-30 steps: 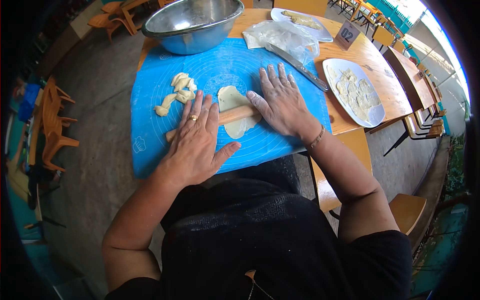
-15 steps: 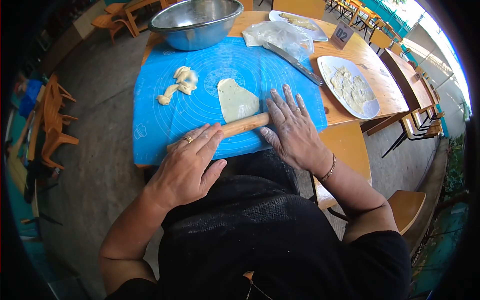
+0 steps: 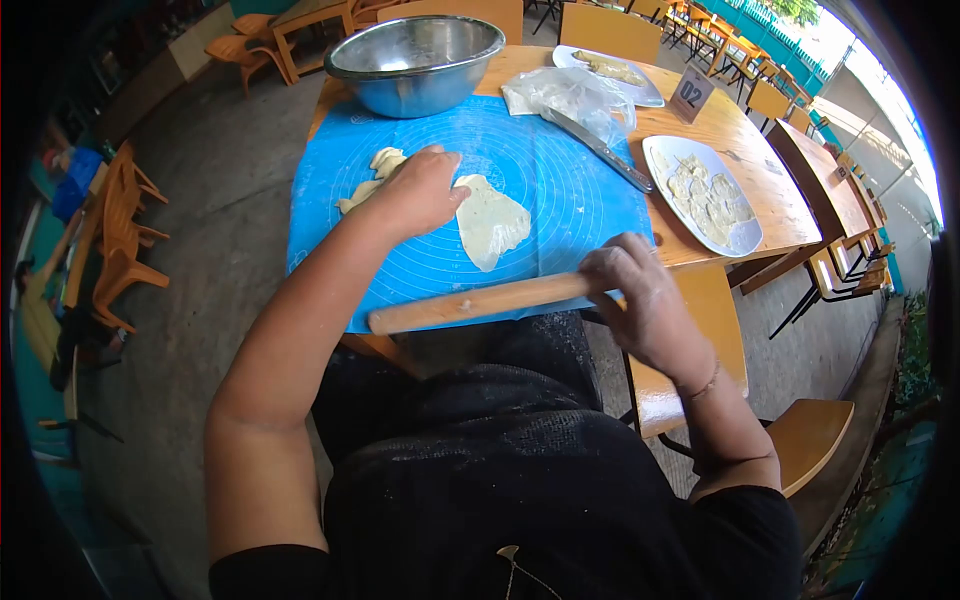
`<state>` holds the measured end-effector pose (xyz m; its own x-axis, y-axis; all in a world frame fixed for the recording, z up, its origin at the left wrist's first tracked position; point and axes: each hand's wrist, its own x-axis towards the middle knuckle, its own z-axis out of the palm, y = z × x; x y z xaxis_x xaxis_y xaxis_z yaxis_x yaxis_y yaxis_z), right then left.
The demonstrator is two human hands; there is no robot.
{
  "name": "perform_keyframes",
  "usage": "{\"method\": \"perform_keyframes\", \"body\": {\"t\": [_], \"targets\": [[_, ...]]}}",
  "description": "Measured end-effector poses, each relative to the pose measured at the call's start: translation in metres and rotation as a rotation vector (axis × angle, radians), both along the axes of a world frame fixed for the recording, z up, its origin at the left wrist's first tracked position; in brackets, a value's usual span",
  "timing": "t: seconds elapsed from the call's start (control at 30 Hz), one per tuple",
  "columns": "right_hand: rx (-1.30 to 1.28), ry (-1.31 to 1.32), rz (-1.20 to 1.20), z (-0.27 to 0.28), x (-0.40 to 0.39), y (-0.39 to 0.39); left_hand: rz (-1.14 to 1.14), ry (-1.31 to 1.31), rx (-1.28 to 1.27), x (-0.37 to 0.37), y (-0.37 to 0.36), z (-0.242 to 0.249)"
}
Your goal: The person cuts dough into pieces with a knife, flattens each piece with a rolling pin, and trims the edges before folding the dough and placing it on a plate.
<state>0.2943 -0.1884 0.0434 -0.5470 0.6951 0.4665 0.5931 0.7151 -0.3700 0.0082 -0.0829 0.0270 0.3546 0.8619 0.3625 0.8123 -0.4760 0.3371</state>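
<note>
My left hand (image 3: 425, 192) reaches over the blue mat (image 3: 590, 215), between the loose dough strips (image 3: 385, 163) and the flattened dough sheet (image 3: 492, 222). Its fingers are bent at the sheet's upper left edge; whether they grip anything is hidden. In my right hand (image 3: 640, 295) is the right end of a wooden rolling pin (image 3: 480, 301), which lies across the mat's near edge, below the sheet. White flour dusts the right hand. The sheet is thin and pale and narrows toward its near end.
A metal bowl (image 3: 415, 75) stands at the back left of the table. A plastic bag (image 3: 570, 98), a knife (image 3: 605, 152), a plate with dough (image 3: 610, 72), another with flat dough pieces (image 3: 703, 195) and a number sign (image 3: 691, 94) are at the back and right.
My left hand has left the rolling pin and moved up to the dough. My right hand has closed on the pin's right end, and the pin has come nearer, off the sheet.
</note>
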Motion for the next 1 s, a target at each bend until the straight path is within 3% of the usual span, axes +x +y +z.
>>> {"method": "perform_keyframes", "body": {"t": [0.07,0.2,0.3,0.4,0.43,0.6,0.7,0.77,0.9,0.97,1.0], "targets": [[-0.048,-0.032,-0.049,0.029,0.015,0.0,0.061,0.21,-0.084,0.005,0.01,-0.001],[-0.196,-0.086,-0.223,0.073,0.059,0.004,0.103,0.072,-0.257,0.011,0.023,0.002],[-0.258,0.13,-0.314,0.063,0.08,0.02,0.138,-0.036,-0.341,0.011,0.031,-0.003],[-0.273,0.151,-0.349,0.029,0.074,0.049,0.211,-0.064,-0.365,0.014,0.034,-0.003],[-0.383,0.193,-0.374,0.023,0.063,0.058,0.224,-0.076,-0.375,0.014,0.034,-0.002],[-0.238,0.042,-0.428,-0.014,0.016,0.09,0.158,-0.196,-0.412,0.013,0.024,0.001],[-0.222,0.076,-0.421,-0.018,0.005,0.094,0.191,-0.341,-0.368,0.012,0.021,-0.005],[-0.207,0.09,-0.42,-0.02,0.004,0.093,0.179,-0.23,-0.202,0.009,0.022,-0.008],[-0.213,0.163,-0.388,-0.023,0.023,0.085,0.236,-0.142,-0.101,0.0,0.021,-0.012],[-0.257,0.231,-0.358,-0.016,0.028,0.071,0.324,-0.178,0.235,-0.003,0.017,-0.005],[-0.281,0.244,-0.36,-0.015,0.029,0.064,0.322,-0.178,0.231,-0.003,0.011,0.006]]}}
